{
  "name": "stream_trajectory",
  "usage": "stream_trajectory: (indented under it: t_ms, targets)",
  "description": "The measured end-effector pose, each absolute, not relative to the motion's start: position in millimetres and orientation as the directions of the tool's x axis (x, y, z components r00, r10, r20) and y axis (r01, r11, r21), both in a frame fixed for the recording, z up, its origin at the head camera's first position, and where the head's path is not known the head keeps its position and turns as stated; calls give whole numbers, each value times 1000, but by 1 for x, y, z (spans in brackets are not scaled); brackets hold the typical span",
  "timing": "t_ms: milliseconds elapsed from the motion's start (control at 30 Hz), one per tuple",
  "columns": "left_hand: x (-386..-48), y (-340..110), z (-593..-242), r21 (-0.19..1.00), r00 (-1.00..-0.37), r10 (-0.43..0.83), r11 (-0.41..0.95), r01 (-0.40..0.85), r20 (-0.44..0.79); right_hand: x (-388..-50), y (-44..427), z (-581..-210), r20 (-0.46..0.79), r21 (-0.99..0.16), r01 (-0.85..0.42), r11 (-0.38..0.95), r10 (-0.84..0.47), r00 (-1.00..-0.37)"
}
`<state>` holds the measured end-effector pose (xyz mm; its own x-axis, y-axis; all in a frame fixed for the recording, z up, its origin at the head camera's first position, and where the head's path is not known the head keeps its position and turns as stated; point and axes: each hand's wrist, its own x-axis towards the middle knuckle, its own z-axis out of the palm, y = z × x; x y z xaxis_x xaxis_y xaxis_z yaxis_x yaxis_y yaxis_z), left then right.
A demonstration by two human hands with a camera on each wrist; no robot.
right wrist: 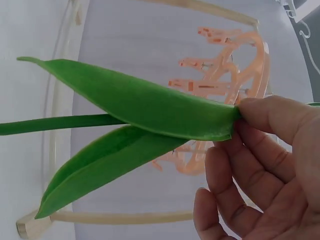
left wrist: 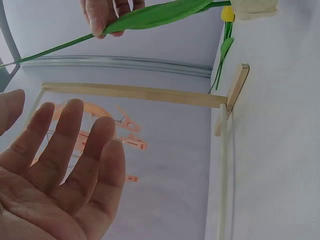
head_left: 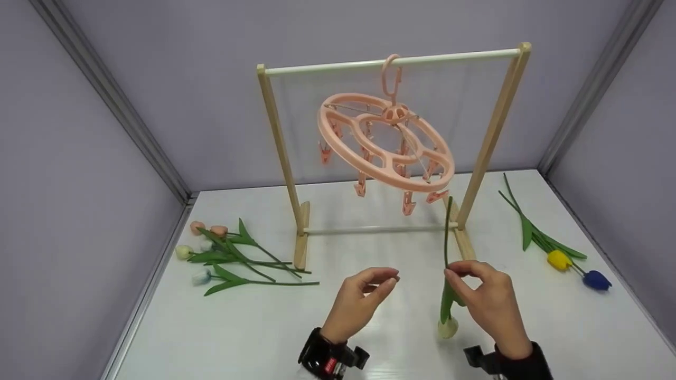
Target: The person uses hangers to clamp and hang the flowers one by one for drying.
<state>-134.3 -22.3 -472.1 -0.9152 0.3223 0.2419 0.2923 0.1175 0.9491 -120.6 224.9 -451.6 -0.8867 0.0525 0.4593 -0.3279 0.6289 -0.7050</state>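
Note:
My right hand [head_left: 488,301] pinches the green stem of a white tulip [head_left: 448,327], which hangs flower down with its bare stem end pointing up. In the right wrist view, thumb and fingertips grip it where the leaves [right wrist: 150,105] join the stem. My left hand [head_left: 359,301] is held in the air left of the tulip, fingers relaxed and slightly bent, holding nothing. Beyond both hands a pink oval clip hanger [head_left: 388,171] hangs tilted by its hook from a white rod [head_left: 327,67]. Several pink clips [head_left: 408,203] dangle below its ring.
Wooden posts [head_left: 494,132] hold up the rod, with feet [head_left: 301,250] on the white table [head_left: 369,338]. At left lie several tulips [head_left: 227,253] in peach, white and pale blue. On the right are a yellow tulip [head_left: 559,260] and a blue tulip [head_left: 597,280].

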Motion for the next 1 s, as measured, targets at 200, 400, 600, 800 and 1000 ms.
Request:
stream_trajectory:
  t_ms: [200, 400, 600, 800, 1000]
  targets:
    - [-133, -18, -457, 921, -897, 293, 106, 374, 330, -118, 199, -448, 474, -687, -432, 585, -90, -876]
    - [-134, -18, -447, 877, -861, 280, 107, 468, 425, -118, 186, -450, 533, -646, -597, 476, -280, -799]
    - [-131, -21, -443, 833, -815, 296, 98, 544, 498, -117, 178, -452, 542, -654, -644, 396, -348, -765]
    - [-126, -25, -433, 806, -807, 198, 105, 582, 556, -112, 169, -452, 593, -684, -629, 370, -219, -775]
    - [-125, -31, -426, 815, -821, 105, 105, 570, 561, -109, 162, -454, 665, -641, -640, 425, -109, -739]
